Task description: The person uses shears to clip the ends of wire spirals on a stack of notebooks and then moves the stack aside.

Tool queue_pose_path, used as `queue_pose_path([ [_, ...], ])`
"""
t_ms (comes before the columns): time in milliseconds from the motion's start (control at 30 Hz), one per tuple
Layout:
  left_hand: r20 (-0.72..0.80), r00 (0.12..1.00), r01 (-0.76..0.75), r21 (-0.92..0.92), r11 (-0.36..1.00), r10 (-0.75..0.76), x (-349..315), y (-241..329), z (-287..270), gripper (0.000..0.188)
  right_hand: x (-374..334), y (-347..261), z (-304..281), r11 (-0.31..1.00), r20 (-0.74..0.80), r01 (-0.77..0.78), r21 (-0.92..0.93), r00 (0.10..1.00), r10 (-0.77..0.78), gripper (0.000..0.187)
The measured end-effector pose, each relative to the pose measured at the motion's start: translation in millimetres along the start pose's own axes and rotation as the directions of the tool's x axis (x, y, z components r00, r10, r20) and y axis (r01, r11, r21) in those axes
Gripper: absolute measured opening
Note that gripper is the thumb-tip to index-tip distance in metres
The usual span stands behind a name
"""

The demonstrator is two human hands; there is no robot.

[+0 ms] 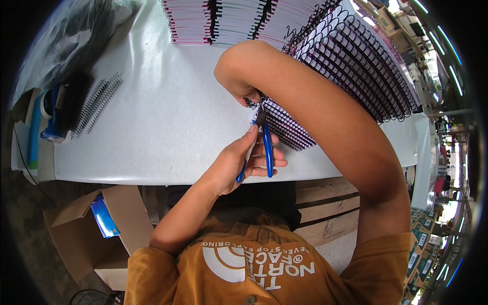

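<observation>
My left hand [233, 161] holds a pair of blue-handled pliers [268, 152], thumb along one handle and fingers behind the other. The handles are spread apart, and the dark jaws point away from me, toward the end of a black spiral coil. That coil belongs to a small stack of spiral-bound notebooks [290, 127] lying at the middle of the table, partly under my right forearm. My right hand [244, 76] is bent sharply at the wrist above the stack's left end. Its fingers curl down by the coil near the jaws; what they pinch is mostly hidden.
Tall stacks of coil-bound notebooks [356, 66] stand at the right, with more stacks [188, 25] along the far side. Loose black coils [99, 104] and a clear plastic bag [76, 40] lie left on the white table [152, 142]. An open cardboard box [127, 216] sits below its edge.
</observation>
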State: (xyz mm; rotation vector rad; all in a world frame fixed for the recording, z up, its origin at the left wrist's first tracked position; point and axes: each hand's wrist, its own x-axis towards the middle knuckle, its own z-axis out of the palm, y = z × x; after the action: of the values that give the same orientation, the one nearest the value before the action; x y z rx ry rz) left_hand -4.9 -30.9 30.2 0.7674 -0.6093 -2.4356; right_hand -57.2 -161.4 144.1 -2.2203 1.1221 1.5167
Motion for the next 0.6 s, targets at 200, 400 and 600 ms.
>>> queue_pose_path([
  [200,0.270,0.961,-0.021,-0.124,0.992,0.054,5.0,-9.4,-32.4,0.054,-2.8,1.6,-2.5,0.996,-0.033,0.018,0.083,0.999,-0.016,0.032],
  [400,0.055,0.998,-0.007,0.028,1.000,0.006,-6.9,1.1,5.1,0.055,-20.4,-6.5,-3.6,0.986,-0.051,-0.134,0.099,0.989,0.140,0.032],
  [600,0.072,0.996,-0.049,0.030,0.998,0.047,-3.9,1.2,2.3,0.055,-27.5,-8.9,-9.5,0.989,-0.035,-0.150,0.008,0.988,0.150,0.033],
])
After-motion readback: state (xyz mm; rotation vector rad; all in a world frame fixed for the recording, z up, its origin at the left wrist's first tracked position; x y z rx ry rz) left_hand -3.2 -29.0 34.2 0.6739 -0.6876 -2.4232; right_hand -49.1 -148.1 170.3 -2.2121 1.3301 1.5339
